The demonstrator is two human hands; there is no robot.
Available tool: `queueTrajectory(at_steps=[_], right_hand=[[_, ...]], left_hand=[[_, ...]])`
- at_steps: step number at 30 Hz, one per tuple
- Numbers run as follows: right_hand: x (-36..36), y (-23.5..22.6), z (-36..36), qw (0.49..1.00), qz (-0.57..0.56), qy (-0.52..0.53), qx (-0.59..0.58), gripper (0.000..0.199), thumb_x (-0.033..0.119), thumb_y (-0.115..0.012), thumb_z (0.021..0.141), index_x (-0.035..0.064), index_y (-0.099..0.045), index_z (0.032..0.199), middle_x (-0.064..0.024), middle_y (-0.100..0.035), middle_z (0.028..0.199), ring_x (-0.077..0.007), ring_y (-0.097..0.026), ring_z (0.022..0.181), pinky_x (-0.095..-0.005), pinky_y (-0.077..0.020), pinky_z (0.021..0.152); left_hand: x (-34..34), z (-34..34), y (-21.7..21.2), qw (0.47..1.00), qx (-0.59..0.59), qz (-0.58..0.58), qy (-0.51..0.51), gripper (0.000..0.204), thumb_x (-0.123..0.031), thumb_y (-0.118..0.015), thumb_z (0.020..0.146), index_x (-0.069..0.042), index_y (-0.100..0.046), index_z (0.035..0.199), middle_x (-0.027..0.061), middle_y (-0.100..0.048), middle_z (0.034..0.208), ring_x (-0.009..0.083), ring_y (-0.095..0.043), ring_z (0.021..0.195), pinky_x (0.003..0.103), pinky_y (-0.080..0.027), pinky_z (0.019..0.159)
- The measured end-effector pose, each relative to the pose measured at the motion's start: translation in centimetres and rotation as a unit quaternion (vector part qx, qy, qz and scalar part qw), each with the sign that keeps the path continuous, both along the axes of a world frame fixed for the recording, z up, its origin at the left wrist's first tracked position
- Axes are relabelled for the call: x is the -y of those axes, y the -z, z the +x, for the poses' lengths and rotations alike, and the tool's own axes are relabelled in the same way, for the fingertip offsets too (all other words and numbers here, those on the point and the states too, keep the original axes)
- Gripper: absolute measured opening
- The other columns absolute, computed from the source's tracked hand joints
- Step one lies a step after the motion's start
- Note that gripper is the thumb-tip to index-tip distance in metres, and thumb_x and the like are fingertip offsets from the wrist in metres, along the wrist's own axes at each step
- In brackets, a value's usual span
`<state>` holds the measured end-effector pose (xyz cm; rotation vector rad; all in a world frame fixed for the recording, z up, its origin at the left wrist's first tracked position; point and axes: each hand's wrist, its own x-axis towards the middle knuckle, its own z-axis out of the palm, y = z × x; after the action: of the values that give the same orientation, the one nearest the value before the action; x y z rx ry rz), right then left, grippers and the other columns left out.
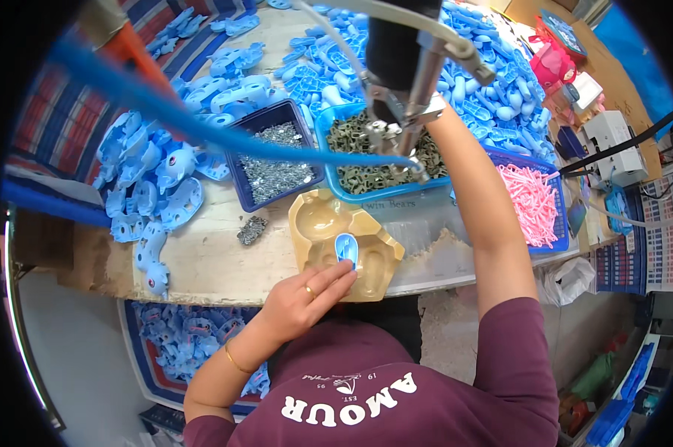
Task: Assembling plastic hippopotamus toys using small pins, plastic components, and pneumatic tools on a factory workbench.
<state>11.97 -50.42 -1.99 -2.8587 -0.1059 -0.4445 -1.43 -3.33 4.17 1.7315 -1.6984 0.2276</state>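
A small oval blue plastic shell (346, 249) sits upright in the tan moulded jig (320, 217) at the table's front edge. My left hand (307, 296), with a ring on one finger, has its fingers closed on the shell's lower end. My right arm stretches far forward past the hanging metal tool (409, 123). My right hand (435, 109) is mostly hidden behind this tool, near the heap of blue plastic parts (493, 93), so its fingers do not show. The jig has further rounded hollows beside the shell.
A dark blue tray (241, 182) of small screws and a light blue tray (335, 186) of dark metal pieces stand behind the jig. Pink strips fill a blue basket (564, 231) at right. Blue moulded shells (146, 194) lie left. A blue hose (225, 138) crosses above the table.
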Motion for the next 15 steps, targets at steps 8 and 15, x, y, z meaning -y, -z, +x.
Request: queueTrajectory(at_steps=[8,15], right_hand=[[-2.9,-3.8,-1.3,0.994,-0.021,0.014,0.109,0.039,0.023,-0.072,0.088,0.0094,-0.061,0.123,-0.019,-0.071,0.098,-0.0418,-0.068,0.094,-0.0478,-0.0544,0.084],[-8.5,-9.7,-10.3,0.939,0.33,0.07,-0.059,0.041,0.026,-0.074,0.092,0.0067,-0.056,0.124,-0.004,-0.068,0.078,-0.0109,-0.065,0.069,-0.0241,-0.0481,0.06]], left_hand=[[-3.5,-0.6,2.3,0.997,0.057,0.009,-0.042,0.033,-0.01,-0.08,0.078,-0.005,-0.073,0.11,0.0082,-0.072,0.114,0.0256,-0.071,0.1,0.036,-0.061,0.081],[-3.1,-0.3,5.3,0.998,0.032,0.033,-0.039,0.034,-0.019,-0.078,0.082,-0.005,-0.07,0.112,0.0077,-0.069,0.117,0.0273,-0.067,0.11,0.043,-0.056,0.097]])
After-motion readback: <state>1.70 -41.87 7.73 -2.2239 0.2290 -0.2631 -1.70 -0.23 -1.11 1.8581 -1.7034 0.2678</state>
